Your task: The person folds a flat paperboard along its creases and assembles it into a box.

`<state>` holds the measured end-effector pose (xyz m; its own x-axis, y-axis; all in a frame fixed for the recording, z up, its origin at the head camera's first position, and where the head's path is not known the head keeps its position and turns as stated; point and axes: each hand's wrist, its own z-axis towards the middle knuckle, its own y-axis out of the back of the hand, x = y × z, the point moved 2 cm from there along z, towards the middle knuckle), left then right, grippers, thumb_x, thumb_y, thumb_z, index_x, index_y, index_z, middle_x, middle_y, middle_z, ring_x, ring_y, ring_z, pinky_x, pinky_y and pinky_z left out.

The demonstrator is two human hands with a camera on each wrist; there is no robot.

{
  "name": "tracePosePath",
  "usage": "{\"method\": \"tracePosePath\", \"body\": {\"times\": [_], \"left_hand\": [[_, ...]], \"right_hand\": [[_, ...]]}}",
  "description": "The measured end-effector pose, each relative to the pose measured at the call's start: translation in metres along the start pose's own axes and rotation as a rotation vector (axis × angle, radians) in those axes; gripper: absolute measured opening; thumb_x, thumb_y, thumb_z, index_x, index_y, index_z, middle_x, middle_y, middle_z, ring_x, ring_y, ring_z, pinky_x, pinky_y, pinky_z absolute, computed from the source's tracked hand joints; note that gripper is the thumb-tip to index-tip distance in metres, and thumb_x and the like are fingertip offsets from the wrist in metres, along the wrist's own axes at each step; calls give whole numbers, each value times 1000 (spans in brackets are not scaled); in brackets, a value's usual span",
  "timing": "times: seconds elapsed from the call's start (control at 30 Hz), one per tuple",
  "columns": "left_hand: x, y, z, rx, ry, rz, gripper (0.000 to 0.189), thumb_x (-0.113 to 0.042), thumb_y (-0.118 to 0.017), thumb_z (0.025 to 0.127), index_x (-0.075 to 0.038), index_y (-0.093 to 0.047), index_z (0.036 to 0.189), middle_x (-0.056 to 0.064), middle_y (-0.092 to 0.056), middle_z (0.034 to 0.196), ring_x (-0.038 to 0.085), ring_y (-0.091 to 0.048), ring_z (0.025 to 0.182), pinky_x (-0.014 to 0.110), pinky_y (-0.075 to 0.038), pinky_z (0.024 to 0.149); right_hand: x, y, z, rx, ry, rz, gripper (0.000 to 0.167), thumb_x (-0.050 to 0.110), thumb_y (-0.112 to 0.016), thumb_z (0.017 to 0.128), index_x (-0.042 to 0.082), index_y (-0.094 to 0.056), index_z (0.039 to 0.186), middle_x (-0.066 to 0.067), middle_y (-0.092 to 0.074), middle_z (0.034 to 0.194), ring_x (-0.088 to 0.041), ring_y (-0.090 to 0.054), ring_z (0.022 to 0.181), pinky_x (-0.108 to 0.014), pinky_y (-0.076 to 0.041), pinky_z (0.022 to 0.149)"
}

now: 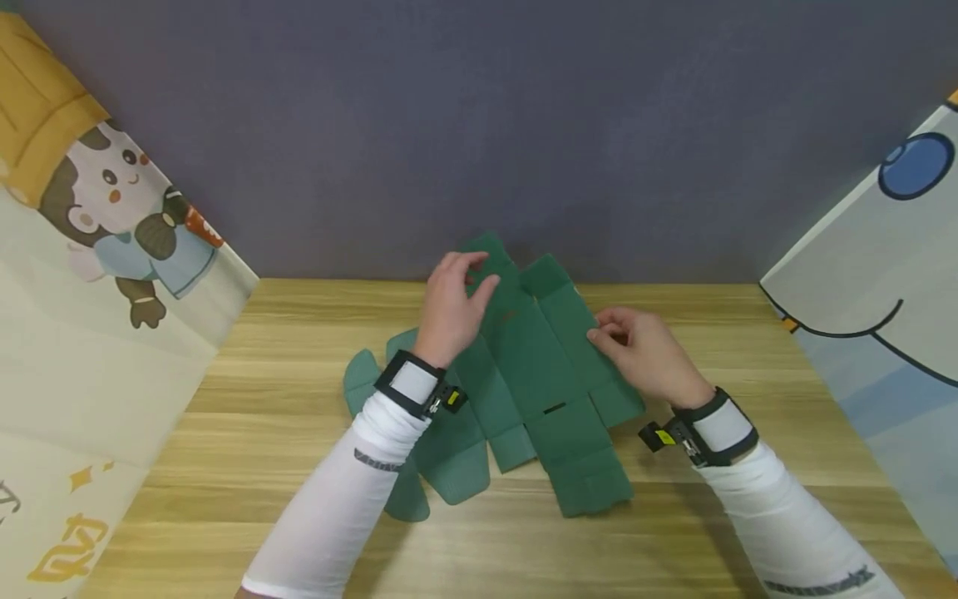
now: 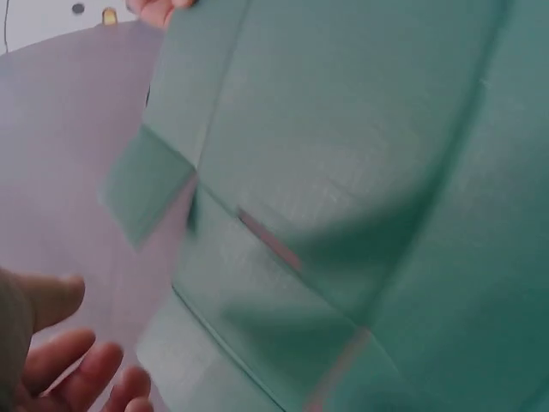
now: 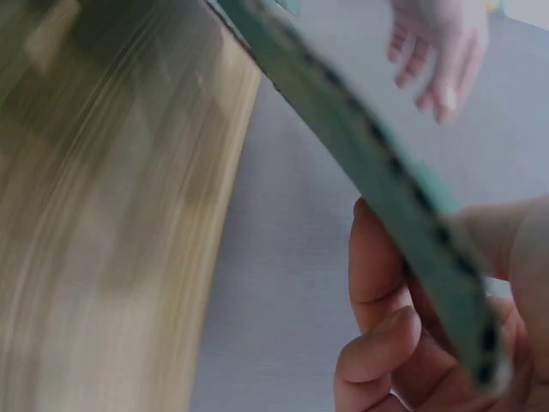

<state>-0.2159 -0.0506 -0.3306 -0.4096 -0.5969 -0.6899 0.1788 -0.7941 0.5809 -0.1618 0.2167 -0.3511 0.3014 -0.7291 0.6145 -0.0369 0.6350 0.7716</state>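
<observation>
A flattened green cardboard box (image 1: 535, 358), with crease lines, flaps and a narrow slot, spreads over the wooden table and slants up at its right side. My right hand (image 1: 647, 353) pinches its right edge between thumb and fingers; in the right wrist view the corrugated edge of the cardboard (image 3: 377, 163) passes between them. My left hand (image 1: 455, 308) hovers over the upper left part, fingers apart and loosely bent. In the left wrist view the left hand's fingers (image 2: 81, 373) stand beside a flap with nothing between them.
The wooden table (image 1: 284, 399) ends at a dark grey wall panel (image 1: 479, 133) close behind the cardboard. Printed panels with cartoon figures stand on the left (image 1: 142, 200) and the right (image 1: 846, 274).
</observation>
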Motion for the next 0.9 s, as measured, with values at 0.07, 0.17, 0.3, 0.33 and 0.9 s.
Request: {"method": "tracePosePath", "body": {"times": [0.07, 0.17, 0.3, 0.33, 0.9], "left_hand": [[-8, -6, 3, 58, -41, 27, 43, -32, -61, 96, -10, -56, 133, 6, -59, 120, 22, -55, 102, 34, -45, 87], [-14, -14, 6, 115, -79, 65, 45, -33, -60, 96, -11, -55, 135, 5, -60, 120, 19, -53, 107, 33, -45, 92], [-16, -20, 7, 124, -108, 90, 40, -31, -60, 96, -12, -58, 132, 3, -61, 120, 18, -53, 111, 32, -43, 100], [-16, -21, 7, 120, -118, 90, 38, -30, -60, 96, -12, -60, 129, 3, -62, 119, 18, -54, 110, 32, -43, 100], [-26, -36, -25, -29, -364, 115, 8, -15, -64, 93, -11, -70, 96, 1, -66, 92, 13, -60, 86, 23, -49, 77]], "right_hand": [[6, 0, -1, -22, 34, -32, 28, 30, -56, 99, 8, -63, 115, -6, -72, 97, -16, -64, 77, -35, -50, 67], [13, -2, -3, -56, 77, -76, 25, 26, -58, 98, 7, -64, 112, -6, -72, 93, -14, -63, 72, -33, -50, 64], [21, -4, -5, -90, 110, -124, 22, 24, -60, 97, 8, -65, 110, -2, -71, 85, -11, -57, 63, -29, -46, 57], [23, -5, -5, -96, 115, -132, 21, 23, -60, 97, 8, -65, 109, -2, -70, 84, -11, -55, 61, -28, -45, 56], [30, -9, -7, -166, 111, -154, 17, 21, -61, 96, 8, -65, 106, -2, -72, 84, -8, -53, 56, -26, -42, 49]]}}
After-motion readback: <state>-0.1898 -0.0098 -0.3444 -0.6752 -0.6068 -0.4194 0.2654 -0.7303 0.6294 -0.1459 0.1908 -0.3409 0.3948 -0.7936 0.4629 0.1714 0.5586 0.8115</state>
